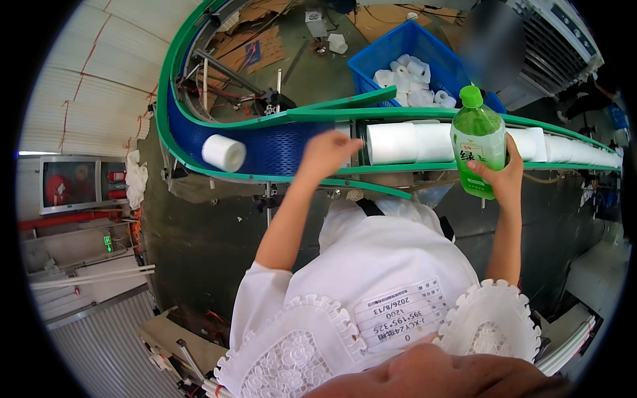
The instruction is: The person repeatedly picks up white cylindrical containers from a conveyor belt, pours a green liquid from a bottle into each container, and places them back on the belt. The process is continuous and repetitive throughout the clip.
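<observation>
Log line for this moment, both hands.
left hand: near roll row; right hand: gripping green bottle; single white roll: lying on blue belt

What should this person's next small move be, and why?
Probably draw the green plastic bottle with a green cap back from the row of white cylindrical rolls: the right hand grips it, and in this view it hides part of the row, while the left hand, fingers curled, is near the row's left end.

Single roll (223,153) at left of conveyor (275,142), roll row (391,143) at right, bottle (479,149) in right hand (504,176), bin (390,52) behind conveyor
</observation>
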`<state>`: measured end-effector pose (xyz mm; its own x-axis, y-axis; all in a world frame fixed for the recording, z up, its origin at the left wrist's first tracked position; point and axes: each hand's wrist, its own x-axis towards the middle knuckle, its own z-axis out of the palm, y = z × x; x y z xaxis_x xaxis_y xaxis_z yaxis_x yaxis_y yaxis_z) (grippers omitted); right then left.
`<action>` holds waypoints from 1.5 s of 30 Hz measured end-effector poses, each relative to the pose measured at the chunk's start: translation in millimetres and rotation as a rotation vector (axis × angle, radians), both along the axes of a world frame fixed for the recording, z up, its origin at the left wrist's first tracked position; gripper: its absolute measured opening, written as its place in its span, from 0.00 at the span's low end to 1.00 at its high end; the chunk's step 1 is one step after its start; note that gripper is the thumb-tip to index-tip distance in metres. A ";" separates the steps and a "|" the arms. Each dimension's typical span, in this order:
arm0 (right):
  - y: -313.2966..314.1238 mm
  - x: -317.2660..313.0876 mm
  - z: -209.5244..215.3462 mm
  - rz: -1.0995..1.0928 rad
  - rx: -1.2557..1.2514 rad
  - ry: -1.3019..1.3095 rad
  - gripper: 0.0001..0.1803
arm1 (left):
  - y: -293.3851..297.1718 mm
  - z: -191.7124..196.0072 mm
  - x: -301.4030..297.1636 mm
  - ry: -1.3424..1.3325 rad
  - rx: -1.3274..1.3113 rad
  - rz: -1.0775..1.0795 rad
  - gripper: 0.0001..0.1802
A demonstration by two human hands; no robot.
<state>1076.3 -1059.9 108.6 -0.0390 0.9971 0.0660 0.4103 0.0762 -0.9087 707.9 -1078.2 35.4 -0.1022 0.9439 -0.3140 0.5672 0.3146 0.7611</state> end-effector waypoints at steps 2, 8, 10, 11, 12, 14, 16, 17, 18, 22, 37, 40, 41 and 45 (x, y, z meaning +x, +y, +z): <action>-7.2 5.3 -5.3 -0.028 -0.013 0.038 0.46 | 20.8 1.2 38.3 -0.002 -0.245 -0.096 0.33; -31.9 32.1 -23.4 -0.143 -0.026 0.104 0.45 | 39.2 -31.7 30.7 -0.406 -0.427 0.106 0.34; -37.0 39.2 -29.5 -0.165 -0.035 0.092 0.45 | 41.7 -33.2 14.2 -0.534 -0.473 0.287 0.32; -39.2 42.3 -32.6 -0.175 -0.038 0.086 0.45 | 42.1 -32.7 10.8 -0.598 -0.484 0.338 0.32; -41.1 44.8 -35.3 -0.188 -0.047 0.094 0.45 | 43.0 -29.0 9.5 -0.662 -0.491 0.389 0.31; -45.3 48.3 -40.3 -0.209 -0.063 0.110 0.46 | 41.8 -33.0 -4.0 -0.734 -0.450 0.280 0.29; -46.8 48.2 -42.3 -0.210 -0.076 0.149 0.46 | 33.0 -45.8 -24.0 -0.745 -0.347 -0.033 0.27; -47.7 47.5 -43.3 -0.212 -0.083 0.166 0.46 | 29.3 -47.4 -24.6 -0.560 -0.306 -0.087 0.26; -48.3 47.6 -44.2 -0.214 -0.086 0.161 0.46 | 25.8 -38.3 -16.6 -0.376 -0.262 -0.141 0.26; -45.9 45.3 -46.1 -0.191 -0.087 0.171 0.46 | 28.1 -30.3 -0.8 -0.229 -0.236 -0.105 0.25; -35.6 7.2 -40.6 -0.021 -0.009 0.123 0.47 | 27.0 -28.0 1.5 -0.716 -0.445 0.357 0.23; -30.0 3.2 -37.9 0.018 0.019 -0.022 0.47 | 22.6 -30.6 1.0 -0.920 -0.425 0.429 0.24; -28.3 1.4 -36.5 0.029 0.029 -0.075 0.47 | 20.6 -34.8 -2.2 -0.983 -0.412 0.429 0.24; -24.2 -10.1 -21.1 0.092 0.142 -0.346 0.45 | 17.4 -44.7 -13.5 -0.756 -0.386 0.117 0.25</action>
